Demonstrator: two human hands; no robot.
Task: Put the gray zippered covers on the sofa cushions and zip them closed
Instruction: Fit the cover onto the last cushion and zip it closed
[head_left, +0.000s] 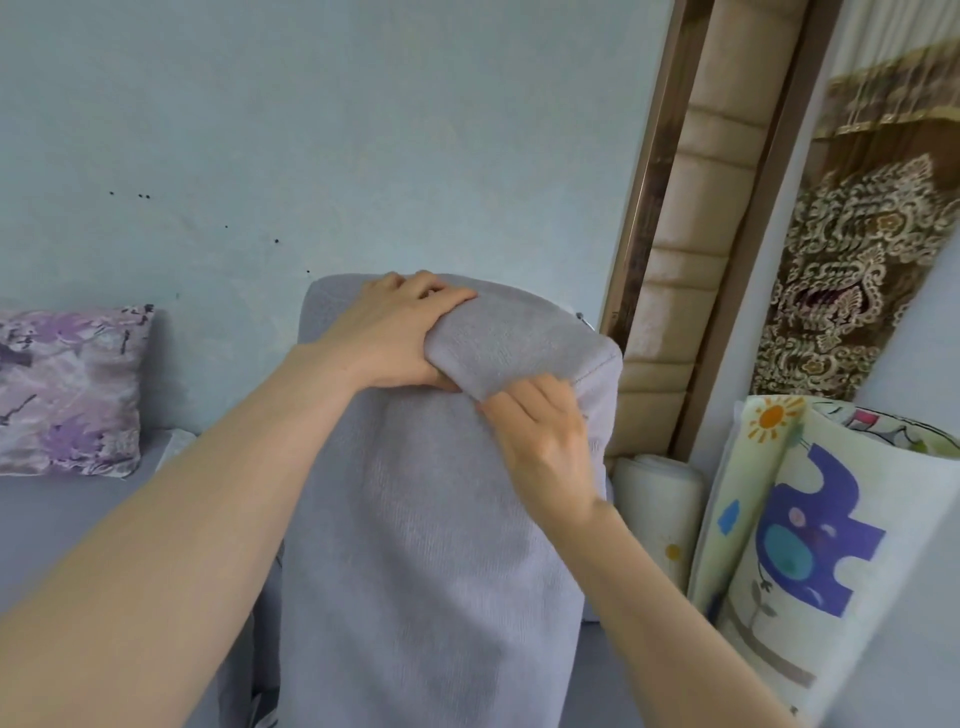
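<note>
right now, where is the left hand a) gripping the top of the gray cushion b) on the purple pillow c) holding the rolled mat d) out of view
a: the left hand curls over the top edge of the cushion, with the right hand gripping the fabric just below.

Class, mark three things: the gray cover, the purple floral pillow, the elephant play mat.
gray cover (441, 519), head view, middle of its front face.
purple floral pillow (67, 389), head view, centre of its front.
elephant play mat (810, 530), head view, on the elephant print.
</note>
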